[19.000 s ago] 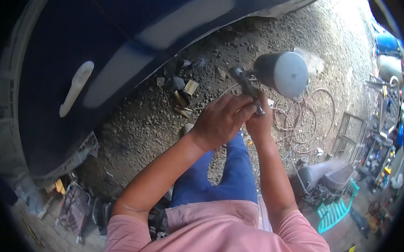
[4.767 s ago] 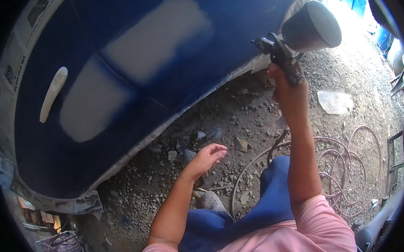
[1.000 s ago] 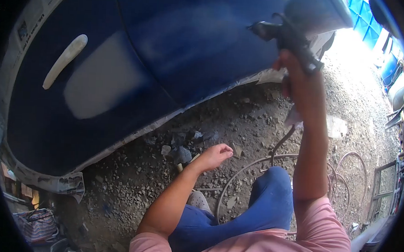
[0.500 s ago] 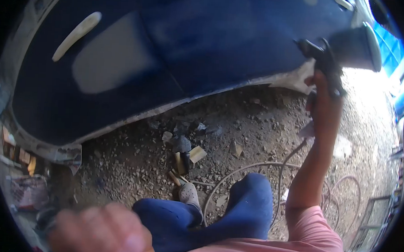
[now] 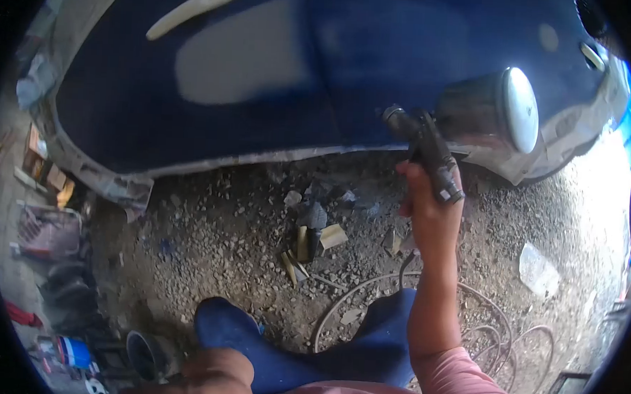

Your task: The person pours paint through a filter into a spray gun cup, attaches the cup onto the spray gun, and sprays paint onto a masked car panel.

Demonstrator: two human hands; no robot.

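Observation:
My right hand [image 5: 432,191] is wrapped round the handle of a spray gun [image 5: 430,149], in front of the car panel. The gun's nozzle points left and towards the dark blue car body [image 5: 262,131]. A metal paint cup [image 5: 474,112] with a pale lid is fixed to it. At the bottom edge, my left hand [image 5: 220,369] looks curled closed by my knee; whatever it holds, if anything, is hidden. On the car body are a grey patch [image 5: 240,56] and a pale door handle [image 5: 197,9].
Masking paper [image 5: 240,157] runs along the car's lower edge. A hose [image 5: 339,304] loops over the gravel [image 5: 208,241] by my legs. Wood scraps [image 5: 333,236], a clear plastic piece [image 5: 537,270] and a bucket [image 5: 147,351] lie or stand around.
My right hand and the spray gun have moved left and down in view. My left hand has moved lower. The view has shifted, so the car body sits higher and further right.

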